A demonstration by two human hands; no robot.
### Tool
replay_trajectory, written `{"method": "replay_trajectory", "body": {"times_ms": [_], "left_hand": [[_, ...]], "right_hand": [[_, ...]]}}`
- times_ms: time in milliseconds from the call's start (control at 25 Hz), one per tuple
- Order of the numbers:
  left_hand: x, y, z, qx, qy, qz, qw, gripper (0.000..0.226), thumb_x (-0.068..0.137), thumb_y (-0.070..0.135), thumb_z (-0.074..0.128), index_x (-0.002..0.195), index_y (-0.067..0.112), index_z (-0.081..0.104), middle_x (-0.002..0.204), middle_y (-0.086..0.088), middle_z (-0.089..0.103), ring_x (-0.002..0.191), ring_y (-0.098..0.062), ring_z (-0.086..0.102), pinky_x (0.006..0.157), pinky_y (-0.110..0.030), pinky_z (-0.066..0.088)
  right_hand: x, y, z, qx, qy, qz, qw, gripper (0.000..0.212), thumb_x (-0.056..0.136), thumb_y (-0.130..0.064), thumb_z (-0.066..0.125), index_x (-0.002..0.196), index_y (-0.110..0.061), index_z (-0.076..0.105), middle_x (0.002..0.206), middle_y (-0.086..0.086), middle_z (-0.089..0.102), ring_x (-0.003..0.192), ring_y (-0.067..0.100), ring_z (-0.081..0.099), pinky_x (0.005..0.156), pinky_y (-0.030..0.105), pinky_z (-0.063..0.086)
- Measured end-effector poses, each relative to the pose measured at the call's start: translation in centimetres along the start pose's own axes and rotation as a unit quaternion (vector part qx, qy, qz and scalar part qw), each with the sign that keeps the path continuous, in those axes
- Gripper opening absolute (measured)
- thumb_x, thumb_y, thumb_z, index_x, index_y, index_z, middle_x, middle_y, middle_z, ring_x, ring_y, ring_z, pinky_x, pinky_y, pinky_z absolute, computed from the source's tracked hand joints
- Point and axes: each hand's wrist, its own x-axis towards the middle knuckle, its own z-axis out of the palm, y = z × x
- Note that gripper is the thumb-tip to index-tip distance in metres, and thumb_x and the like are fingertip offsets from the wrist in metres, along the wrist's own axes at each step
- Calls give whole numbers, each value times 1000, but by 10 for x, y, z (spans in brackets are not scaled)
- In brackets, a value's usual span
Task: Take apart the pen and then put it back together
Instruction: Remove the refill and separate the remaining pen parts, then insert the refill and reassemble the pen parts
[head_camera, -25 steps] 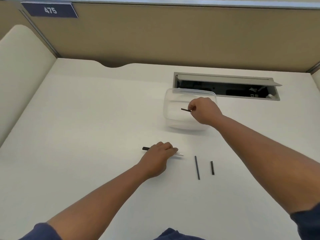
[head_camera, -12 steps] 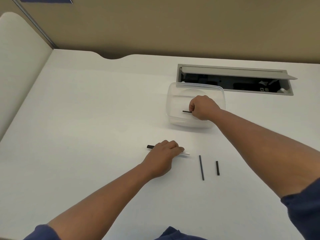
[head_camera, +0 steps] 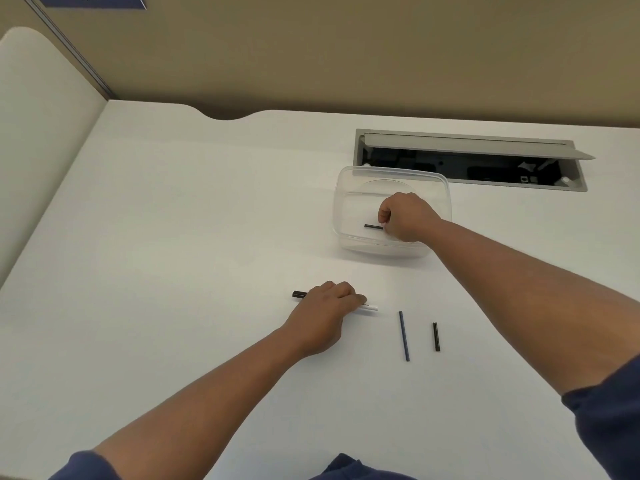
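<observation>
My right hand [head_camera: 405, 216] reaches into a clear plastic container [head_camera: 445, 192] and pinches a short black pen part [head_camera: 373, 226] low inside it. My left hand [head_camera: 325, 306] rests on the white desk, closed over a pen piece whose black end [head_camera: 298, 294] sticks out to the left and whose white tip [head_camera: 371, 307] shows to the right. A thin dark blue refill [head_camera: 403, 336] lies on the desk right of that hand. Beside the refill lies a short black piece [head_camera: 436, 337].
A grey cable hatch [head_camera: 471, 147] stands open in the desk just behind the container. A tan partition wall runs along the back, and a cream side panel [head_camera: 41, 133] borders the desk on the left.
My right hand has lowered the short black part from above the container's rim down inside it. The left hand has stayed put. The camera has tilted slightly.
</observation>
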Motion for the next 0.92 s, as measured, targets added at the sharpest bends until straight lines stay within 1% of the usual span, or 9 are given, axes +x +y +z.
{"method": "replay_trajectory", "body": {"times_ms": [120, 240, 320, 520, 600, 760, 920], "left_hand": [[-1, 0, 0, 1, 4, 0, 1000, 58, 81, -13, 51, 128, 19, 63, 108, 2, 61, 85, -24, 50, 72, -40, 49], [-2, 1, -2, 3, 5, 2, 1000, 58, 81, -13, 51, 128, 19, 63, 109, 1, 62, 85, -25, 51, 72, -39, 48], [-3, 3, -4, 6, 3, 0, 1000, 57, 82, -13, 51, 128, 19, 63, 109, 1, 62, 86, -25, 52, 73, -40, 49], [-10, 17, -16, 5, -3, -4, 1000, 52, 90, -9, 48, 131, 19, 62, 114, 2, 62, 92, -24, 52, 80, -40, 48], [-13, 24, -22, 7, 3, 0, 1000, 51, 90, -9, 48, 131, 19, 62, 114, 2, 63, 91, -24, 53, 80, -40, 49], [-23, 36, -26, 6, 4, -2, 1000, 51, 90, -8, 47, 129, 21, 62, 115, 2, 63, 92, -25, 54, 80, -42, 50], [-37, 45, -24, -6, -11, -10, 1000, 49, 94, -5, 44, 131, 22, 60, 119, 3, 61, 96, -24, 53, 84, -39, 47]], "right_hand": [[-4, 2, -4, 12, 25, 1, 1000, 19, 82, -5, 64, 92, -18, 72, 100, 1, 70, 87, 20, 58, 73, 29, 47], [-13, 1, -10, 43, 56, 4, 998, 14, 84, -8, 68, 95, -16, 72, 99, 2, 70, 91, 23, 63, 78, 33, 53], [-22, 0, -15, 66, 79, 1, 995, 14, 84, -8, 67, 95, -16, 72, 95, 0, 69, 93, 24, 65, 80, 35, 55], [-66, -6, -25, 108, 164, -11, 981, 16, 86, -10, 64, 98, -15, 73, 96, -2, 69, 89, 20, 63, 76, 31, 52], [-90, -7, -22, 112, 180, -6, 977, 15, 87, -11, 64, 97, -17, 73, 94, -5, 68, 88, 19, 62, 75, 29, 48], [-139, -1, -2, 128, 165, 13, 978, 13, 86, -13, 64, 94, -19, 72, 93, -5, 71, 87, 19, 63, 75, 29, 49], [-176, 10, 34, 133, 121, 44, 983, 14, 85, -12, 63, 94, -19, 71, 88, -8, 64, 89, 19, 63, 75, 30, 50]]}}
